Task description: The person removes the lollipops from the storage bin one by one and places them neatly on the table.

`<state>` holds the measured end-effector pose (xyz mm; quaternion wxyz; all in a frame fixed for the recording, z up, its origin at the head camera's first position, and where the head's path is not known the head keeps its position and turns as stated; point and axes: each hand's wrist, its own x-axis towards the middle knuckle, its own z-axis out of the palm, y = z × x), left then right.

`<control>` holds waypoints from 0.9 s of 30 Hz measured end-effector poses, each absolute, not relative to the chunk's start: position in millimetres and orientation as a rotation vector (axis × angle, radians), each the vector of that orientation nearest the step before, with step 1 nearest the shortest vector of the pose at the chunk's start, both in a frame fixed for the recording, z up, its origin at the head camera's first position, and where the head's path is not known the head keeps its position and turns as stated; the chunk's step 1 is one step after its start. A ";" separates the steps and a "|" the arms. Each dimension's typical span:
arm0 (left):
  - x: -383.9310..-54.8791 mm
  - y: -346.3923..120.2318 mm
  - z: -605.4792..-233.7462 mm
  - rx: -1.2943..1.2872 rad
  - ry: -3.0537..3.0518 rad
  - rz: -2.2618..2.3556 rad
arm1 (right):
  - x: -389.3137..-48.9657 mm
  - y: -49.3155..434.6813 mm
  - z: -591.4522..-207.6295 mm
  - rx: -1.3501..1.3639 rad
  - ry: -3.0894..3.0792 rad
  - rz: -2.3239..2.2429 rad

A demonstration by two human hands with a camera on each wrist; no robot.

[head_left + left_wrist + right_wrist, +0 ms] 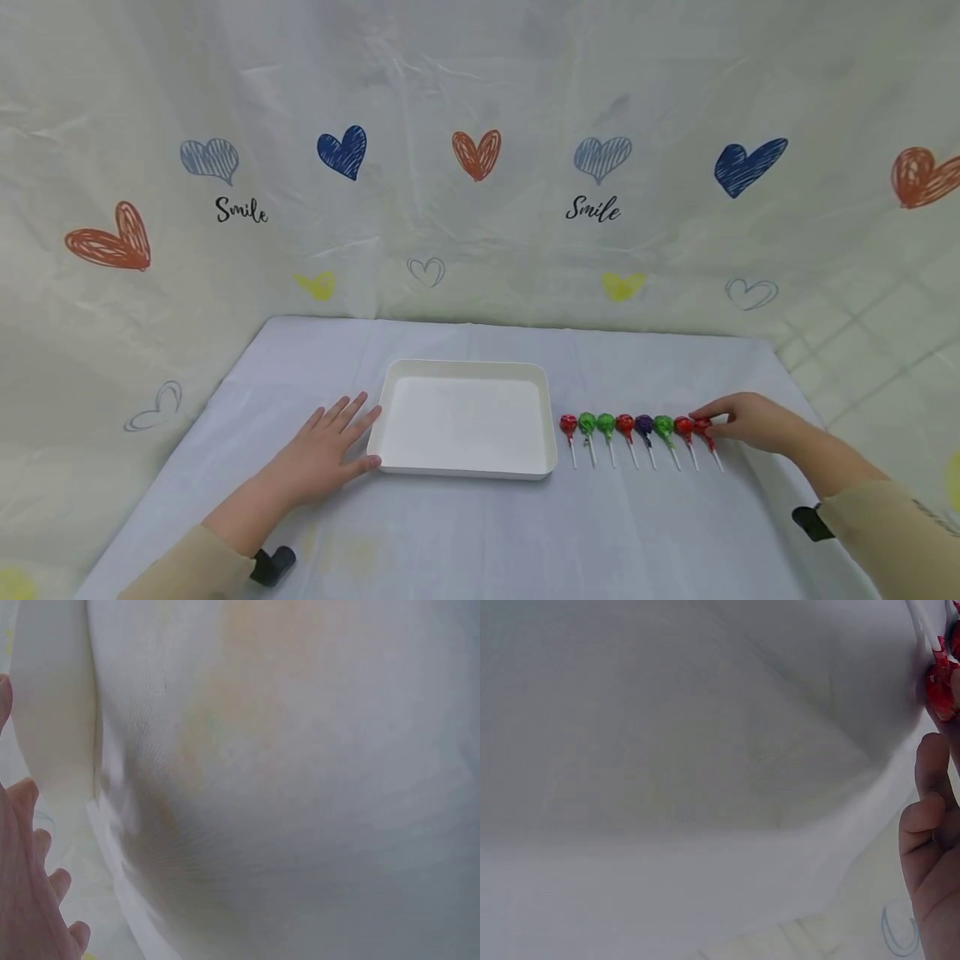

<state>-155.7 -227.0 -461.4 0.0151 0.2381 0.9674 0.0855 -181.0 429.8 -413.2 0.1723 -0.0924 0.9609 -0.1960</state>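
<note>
My left hand (324,457) rests flat with fingers spread, its thumb and index fingertip right at the left rim of a white rectangular tray (463,473). At the right end of a row of wrapped lollipops, my right hand (757,423) pinches the head of a red lollipop (702,426) between thumb and fingers. That lollipop's white stick points down toward me on the cloth. In the right wrist view, red wrapper (939,696) shows beside the fingertips, while the other fingers are bent.
Several more lollipops line up between tray and right hand: a red one (568,424), a green one (606,423) and a purple one (644,425) among them. A white cloth (480,542) covers the table. Behind it hangs a sheet (517,242) printed with hearts.
</note>
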 end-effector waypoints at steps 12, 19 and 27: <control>-156.4 -224.2 -457.8 0.751 2.993 0.274 | -177.0 431.5 -410.0 -0.251 2.763 -0.559; -157.8 -224.4 -457.6 0.753 2.989 0.266 | -177.6 432.7 -405.4 -0.261 2.802 -0.562; -158.0 -226.6 -460.9 0.777 2.988 0.282 | -167.2 412.3 -402.9 -0.203 2.863 -0.500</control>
